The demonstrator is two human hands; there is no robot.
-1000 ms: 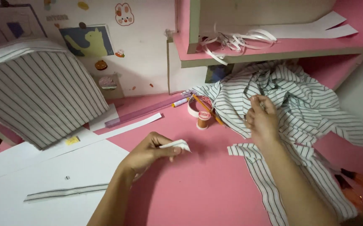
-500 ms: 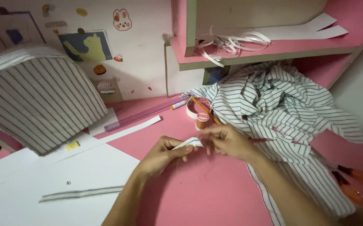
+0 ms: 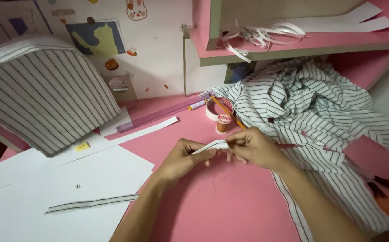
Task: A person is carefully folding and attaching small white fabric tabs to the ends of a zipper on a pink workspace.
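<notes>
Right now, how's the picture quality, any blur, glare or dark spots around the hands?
Head view: soft even light, no glare; the left hand and right hand pinching the small striped strip look fairly sharp; faint shadows lie under the forearms on the pink table; wide-lens bending curves the shelf; the bottom left corner goes dark.

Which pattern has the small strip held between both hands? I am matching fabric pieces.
White with thin dark stripes, like the shirt fabric beside it; the strip shows best in the head view.

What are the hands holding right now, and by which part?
A small striped fabric strip: the left hand pinches its left end, the right hand its right end, above the pink table.
</notes>
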